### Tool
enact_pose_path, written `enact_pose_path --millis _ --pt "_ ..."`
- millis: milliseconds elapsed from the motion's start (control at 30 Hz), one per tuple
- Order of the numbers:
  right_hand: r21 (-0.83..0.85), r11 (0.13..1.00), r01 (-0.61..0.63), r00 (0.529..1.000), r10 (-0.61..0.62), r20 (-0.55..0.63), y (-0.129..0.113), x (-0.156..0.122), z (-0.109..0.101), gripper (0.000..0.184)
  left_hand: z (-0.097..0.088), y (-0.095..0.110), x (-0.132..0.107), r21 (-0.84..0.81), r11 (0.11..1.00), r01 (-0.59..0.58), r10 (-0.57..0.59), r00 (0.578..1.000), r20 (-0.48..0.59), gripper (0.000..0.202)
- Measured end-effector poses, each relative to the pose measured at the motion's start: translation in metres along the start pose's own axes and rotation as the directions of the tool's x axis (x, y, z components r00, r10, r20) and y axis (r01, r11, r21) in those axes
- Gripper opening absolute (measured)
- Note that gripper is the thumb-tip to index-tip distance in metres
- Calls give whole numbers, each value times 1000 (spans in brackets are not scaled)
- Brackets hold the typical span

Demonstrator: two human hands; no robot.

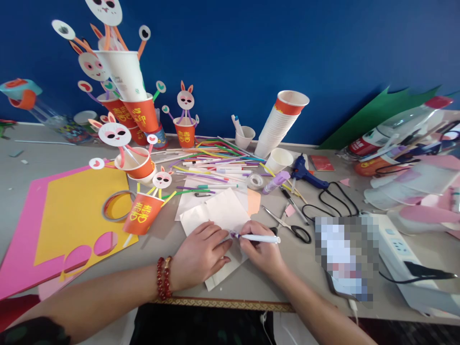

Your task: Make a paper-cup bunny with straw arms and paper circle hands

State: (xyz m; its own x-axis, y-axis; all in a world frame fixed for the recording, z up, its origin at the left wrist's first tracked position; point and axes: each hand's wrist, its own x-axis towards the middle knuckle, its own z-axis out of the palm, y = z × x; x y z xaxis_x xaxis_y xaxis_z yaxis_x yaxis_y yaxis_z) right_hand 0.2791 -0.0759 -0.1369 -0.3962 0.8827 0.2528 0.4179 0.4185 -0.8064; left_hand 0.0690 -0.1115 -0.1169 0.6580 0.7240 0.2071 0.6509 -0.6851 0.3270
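Two bare hands work over folded white paper at the near edge of a cluttered table. The right hand pinches a white marker between thumb and fingers, its purple tip pointing left toward a small purple mark near the left fingertips. The left hand, red beaded bracelets at its wrist, lies over the paper with fingers bent; whether it pinches anything one cannot tell. Just right of the paper, open scissors lie near a blue glue gun and its looping black cord. To the left, a red paper cup topped with a rabbit face leans at an angle beside a roll of tape, which rests on yellow sheet overlapping pink sheet. More rabbit-topped cups stand behind, some stacked. Colored sticks and pens spread across the middle, with a tall, tilted stack of paper cups beyond them. At right, a phone with a pixelated screen lies beside a white power strip.
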Motion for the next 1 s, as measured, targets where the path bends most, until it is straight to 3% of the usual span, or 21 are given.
enact_pose_path --millis 167,1000 --pt "30 999 -18 998 20 -61 0 -1 -1 14 1 0 -1 1 1000 -2 2 1000 6 33" --pt "-9 1000 -12 999 11 -38 -1 0 -1 14 1 0 -1 13 1000 -1 1 1000 -1 32"
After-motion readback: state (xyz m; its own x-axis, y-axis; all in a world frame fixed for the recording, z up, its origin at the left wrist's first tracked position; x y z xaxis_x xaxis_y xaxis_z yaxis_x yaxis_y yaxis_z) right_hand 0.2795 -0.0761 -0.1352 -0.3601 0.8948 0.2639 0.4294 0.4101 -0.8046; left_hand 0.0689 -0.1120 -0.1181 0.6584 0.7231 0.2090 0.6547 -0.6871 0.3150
